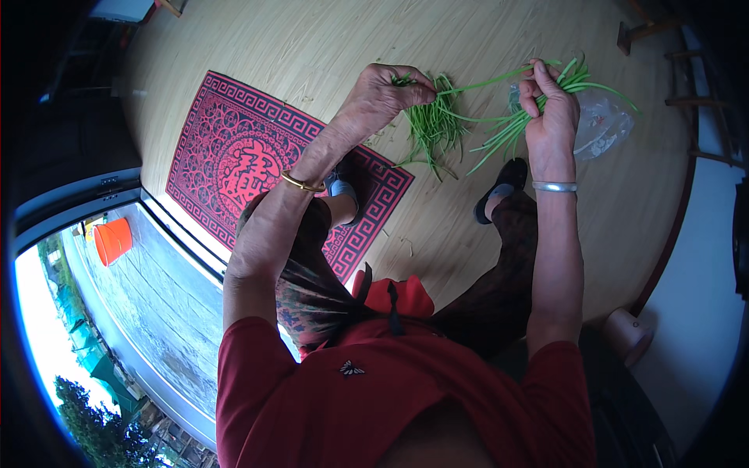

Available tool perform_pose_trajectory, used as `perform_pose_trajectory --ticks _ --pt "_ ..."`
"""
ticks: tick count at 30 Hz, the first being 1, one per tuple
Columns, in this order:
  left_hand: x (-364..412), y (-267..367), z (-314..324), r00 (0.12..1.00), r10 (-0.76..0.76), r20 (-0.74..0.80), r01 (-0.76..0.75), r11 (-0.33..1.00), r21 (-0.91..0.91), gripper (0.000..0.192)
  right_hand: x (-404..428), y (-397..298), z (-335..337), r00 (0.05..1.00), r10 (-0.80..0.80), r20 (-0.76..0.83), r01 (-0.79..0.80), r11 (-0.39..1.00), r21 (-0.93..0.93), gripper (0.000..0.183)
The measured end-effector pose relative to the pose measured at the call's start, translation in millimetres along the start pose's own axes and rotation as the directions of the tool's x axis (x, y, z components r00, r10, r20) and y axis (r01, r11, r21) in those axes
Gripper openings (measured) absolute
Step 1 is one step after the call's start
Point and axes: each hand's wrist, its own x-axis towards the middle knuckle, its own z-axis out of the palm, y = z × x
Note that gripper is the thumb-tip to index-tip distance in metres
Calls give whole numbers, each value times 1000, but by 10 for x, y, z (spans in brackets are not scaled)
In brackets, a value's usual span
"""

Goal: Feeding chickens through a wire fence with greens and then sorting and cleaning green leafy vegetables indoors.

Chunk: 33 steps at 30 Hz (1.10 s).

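Observation:
My left hand (404, 88), at the upper middle with a gold-coloured bracelet on its wrist, pinches the end of a long green stem (483, 83) between thumb and finger. Short green pieces (402, 80) show inside its curled fingers. The stem runs across to my right hand (547, 96), which grips a loose bunch of thin green vegetable stems (512, 126) and wears a silver-coloured bangle. Below and just right of my left hand, a pile of green stems (436, 128) lies on the floor. A clear plastic bag (603, 123) rests behind my right hand.
A red and black patterned mat (234, 146) lies on the wood floor, partly under one foot. Wooden furniture legs (646, 35) stand at upper right. At left, an orange bucket (113, 241) is beyond the door sill. A pinkish cylindrical container (628, 337) is by the right wall.

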Motion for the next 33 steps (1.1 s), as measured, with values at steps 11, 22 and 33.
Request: perform_pose_trajectory --ticks 11,22,33 --pt "-274 410 297 979 200 43 -204 954 220 14 78 99 -100 998 64 -7 -63 996 62 8" --pt "-359 451 446 881 440 173 -472 835 283 14 -96 48 127 958 254 136 -236 962 -138 24" --pt "-262 295 450 915 397 67 -400 878 262 14 -377 313 328 891 362 273 -339 932 -130 13"
